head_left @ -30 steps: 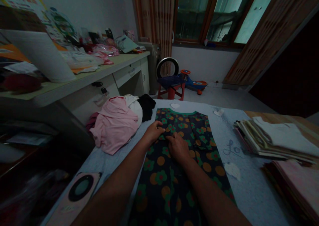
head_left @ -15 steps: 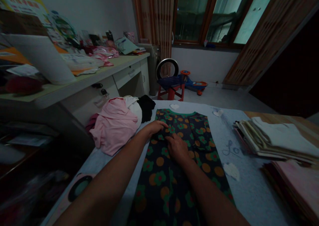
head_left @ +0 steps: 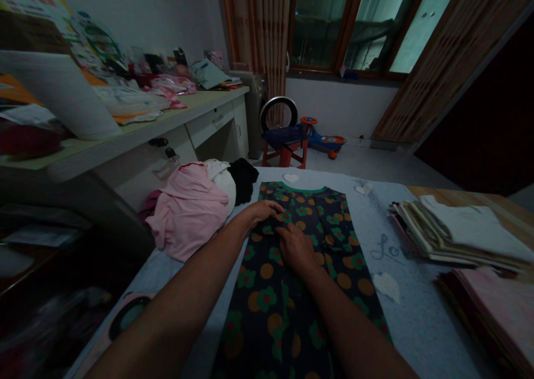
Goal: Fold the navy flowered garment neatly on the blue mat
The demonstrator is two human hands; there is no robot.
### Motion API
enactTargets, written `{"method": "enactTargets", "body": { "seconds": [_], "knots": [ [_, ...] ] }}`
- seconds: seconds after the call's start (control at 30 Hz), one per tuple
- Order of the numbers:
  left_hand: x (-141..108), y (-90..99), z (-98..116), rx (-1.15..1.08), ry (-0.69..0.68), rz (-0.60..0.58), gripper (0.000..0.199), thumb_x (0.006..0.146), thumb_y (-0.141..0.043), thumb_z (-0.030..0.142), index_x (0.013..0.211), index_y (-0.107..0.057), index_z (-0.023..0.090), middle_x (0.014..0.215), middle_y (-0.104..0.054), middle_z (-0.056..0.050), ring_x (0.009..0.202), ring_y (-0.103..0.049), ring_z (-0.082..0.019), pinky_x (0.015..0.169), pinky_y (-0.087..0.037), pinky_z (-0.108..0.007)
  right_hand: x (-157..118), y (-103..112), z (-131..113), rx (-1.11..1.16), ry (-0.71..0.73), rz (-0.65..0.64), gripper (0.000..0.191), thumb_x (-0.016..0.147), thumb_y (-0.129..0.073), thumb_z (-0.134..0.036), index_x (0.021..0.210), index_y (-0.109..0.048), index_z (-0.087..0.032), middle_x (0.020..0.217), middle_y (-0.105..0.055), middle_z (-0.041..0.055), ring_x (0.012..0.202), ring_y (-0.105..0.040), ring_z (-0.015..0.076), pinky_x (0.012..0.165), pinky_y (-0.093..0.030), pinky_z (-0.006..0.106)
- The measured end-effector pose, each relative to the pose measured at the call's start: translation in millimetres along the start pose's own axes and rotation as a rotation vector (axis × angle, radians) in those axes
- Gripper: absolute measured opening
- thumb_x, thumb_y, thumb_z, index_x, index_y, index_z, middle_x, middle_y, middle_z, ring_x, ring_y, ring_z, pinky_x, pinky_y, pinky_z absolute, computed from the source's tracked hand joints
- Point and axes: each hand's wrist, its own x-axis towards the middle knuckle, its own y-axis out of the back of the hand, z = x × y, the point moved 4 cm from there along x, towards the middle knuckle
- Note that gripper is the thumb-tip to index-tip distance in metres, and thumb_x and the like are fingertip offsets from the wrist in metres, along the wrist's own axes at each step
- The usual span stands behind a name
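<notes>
Pale blue table cover [head_left: 421, 318] bearing a flat floral garment [head_left: 267, 300]. Left hand [head_left: 261, 212] and right hand [head_left: 295, 248] rest open upon it, unclenched.

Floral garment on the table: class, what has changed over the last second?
The left hand has slid forward towards the collar of the dark floral garment and flattened, fingers stretched out. The right hand stays on the garment's middle. The pink garment and folded stacks stayed put.

body | l forearm [head_left: 179, 312]: bare, wide, tapers to wrist | r forearm [head_left: 354, 326]: bare, same taper | l hand [head_left: 261, 212]: bare | r hand [head_left: 295, 248]: bare, knuckles visible | both arms run off btm edge
</notes>
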Motion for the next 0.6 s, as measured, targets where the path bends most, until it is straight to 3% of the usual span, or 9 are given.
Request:
{"method": "enactTargets", "body": {
  "seconds": [0.27, 0.4, 0.5, 0.6],
  "knots": [
    [-2.2, 1.0, 4.0, -0.108, 0.040, -0.044, 0.057, 0.060, -0.053, 0.003, 0.111, -0.072, 0.020, 0.067, -0.065, 0.001, 0.045, -0.047, -0.008, 0.042, -0.035, -0.018, 0.1, -1.0, -0.2, 0.012, 0.010, 0.005, 0.039, 0.095, -0.041, -0.020, 0.126, -0.063, -0.028, 0.109, -0.062, 0.0065, 0.104, -0.058, 0.0188, 0.083, -0.043, 0.026],
    [-2.3, 3.5, 3.7, -0.270, 0.018, -0.083, 0.067, 0.056, -0.051, 0.002, 0.117, -0.069, 0.020, 0.098, -0.073, -0.004, 0.065, -0.064, -0.012, 0.052, -0.048, -0.018, 0.4, -1.3, 0.1, -0.003, -0.006, 0.012, 0.039, 0.096, -0.040, -0.021, 0.127, -0.062, -0.029, 0.109, -0.062, 0.0065, 0.103, -0.059, 0.0193, 0.081, -0.044, 0.027],
    [0.0, 4.3, -0.4, -0.435, 0.069, -0.156, 0.074, 0.059, -0.051, 0.003, 0.130, -0.060, 0.023, 0.100, -0.073, -0.006, 0.074, -0.069, -0.017, 0.060, -0.056, -0.025, 0.4, -1.0, -0.4, -0.004, 0.002, 0.004, 0.040, 0.096, -0.040, -0.021, 0.128, -0.062, -0.029, 0.109, -0.062, 0.0065, 0.102, -0.059, 0.0193, 0.081, -0.044, 0.027],
    [4.4, 7.3, 0.3, -0.576, 0.045, -0.155, 0.072, 0.066, -0.053, 0.005, 0.136, -0.054, 0.022, 0.099, -0.074, -0.007, 0.077, -0.071, -0.018, 0.068, -0.059, -0.030, 0.2, -0.8, -0.5, -0.010, 0.008, 0.001, 0.040, 0.096, -0.041, -0.020, 0.129, -0.061, -0.029, 0.108, -0.063, 0.0067, 0.102, -0.060, 0.0193, 0.082, -0.045, 0.027]
  ]
}}
